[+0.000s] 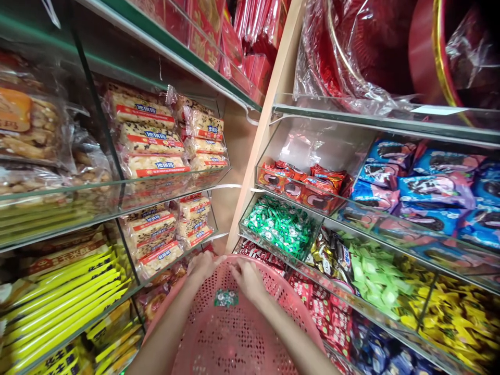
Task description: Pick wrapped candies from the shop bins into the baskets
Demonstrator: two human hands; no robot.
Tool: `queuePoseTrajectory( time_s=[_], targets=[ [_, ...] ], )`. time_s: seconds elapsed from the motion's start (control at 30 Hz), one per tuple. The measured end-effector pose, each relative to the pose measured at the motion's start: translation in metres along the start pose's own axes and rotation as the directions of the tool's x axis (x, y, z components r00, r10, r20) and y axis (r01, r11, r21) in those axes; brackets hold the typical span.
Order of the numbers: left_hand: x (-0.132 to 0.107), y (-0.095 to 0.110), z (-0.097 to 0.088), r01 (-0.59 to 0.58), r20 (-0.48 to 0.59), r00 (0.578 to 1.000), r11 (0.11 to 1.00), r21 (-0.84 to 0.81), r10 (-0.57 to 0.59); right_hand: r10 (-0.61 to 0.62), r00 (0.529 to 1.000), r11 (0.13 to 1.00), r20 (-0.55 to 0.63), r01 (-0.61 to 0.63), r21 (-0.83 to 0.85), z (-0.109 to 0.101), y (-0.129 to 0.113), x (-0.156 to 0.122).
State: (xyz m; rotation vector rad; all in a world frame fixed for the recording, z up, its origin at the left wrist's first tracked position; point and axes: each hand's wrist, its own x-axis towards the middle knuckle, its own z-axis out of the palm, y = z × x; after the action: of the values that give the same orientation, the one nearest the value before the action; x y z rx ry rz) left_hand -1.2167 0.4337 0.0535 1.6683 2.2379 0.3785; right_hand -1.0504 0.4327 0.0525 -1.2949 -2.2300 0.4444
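Note:
A pink perforated plastic basket is in front of me at the bottom centre, tilted so that I look into it. My left hand is closed at its far rim, on the left side, with the fingers partly hidden. Just right of it, my right hand is over the inside of the basket near the same rim. Its fingers are curled inward, and what they hold, if anything, is hidden. Below the hands, a few small green-wrapped sweets lie against the basket's inner wall.
Glass-fronted shelves meet in a corner. Left are rice-cracker packs, nut packs and yellow packets. Right are green-wrapped sweets in a bin, red packets, blue cookie packs, light green sweets and yellow sweets.

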Motion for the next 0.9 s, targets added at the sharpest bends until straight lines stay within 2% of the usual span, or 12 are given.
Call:
queuePoseTrajectory(
  time_s=[0.1, 0.17, 0.23, 0.4, 0.63, 0.77, 0.9],
  targets=[
    [-0.002, 0.001, -0.001, 0.008, -0.001, 1.000, 1.000, 0.003, -0.008, -0.199, 0.966, 0.974, -0.168, 0.176, -0.140, -0.040, -0.023, 0.016],
    [-0.003, 0.001, -0.001, 0.005, -0.005, 1.000, 1.000, 0.005, -0.005, -0.246, 0.937, 0.951, -0.247, 0.184, -0.247, -0.060, -0.029, 0.029],
    [-0.003, 0.000, 0.000, 0.002, -0.008, 1.000, 1.000, 0.003, -0.002, -0.241, 0.928, 0.926, -0.284, 0.132, -0.355, -0.072, -0.029, 0.043],
    [-0.004, -0.001, 0.002, 0.006, -0.018, 1.000, 1.000, -0.011, -0.006, -0.181, 0.938, 0.855, -0.294, 0.002, -0.518, -0.071, -0.023, 0.067],
    [-0.005, -0.002, 0.000, 0.007, -0.017, 1.000, 1.000, -0.028, -0.007, -0.211, 0.940, 0.855, -0.269, 0.044, -0.516, -0.063, -0.018, 0.069],
    [-0.005, -0.001, -0.001, 0.009, -0.007, 1.000, 1.000, -0.020, -0.009, -0.244, 0.911, 0.893, -0.333, 0.078, -0.442, -0.066, -0.014, 0.068],
    [-0.005, 0.000, -0.002, 0.016, 0.001, 1.000, 1.000, -0.015, -0.016, -0.255, 0.842, 0.951, -0.474, 0.130, -0.280, -0.070, -0.018, 0.061]
  ],
)
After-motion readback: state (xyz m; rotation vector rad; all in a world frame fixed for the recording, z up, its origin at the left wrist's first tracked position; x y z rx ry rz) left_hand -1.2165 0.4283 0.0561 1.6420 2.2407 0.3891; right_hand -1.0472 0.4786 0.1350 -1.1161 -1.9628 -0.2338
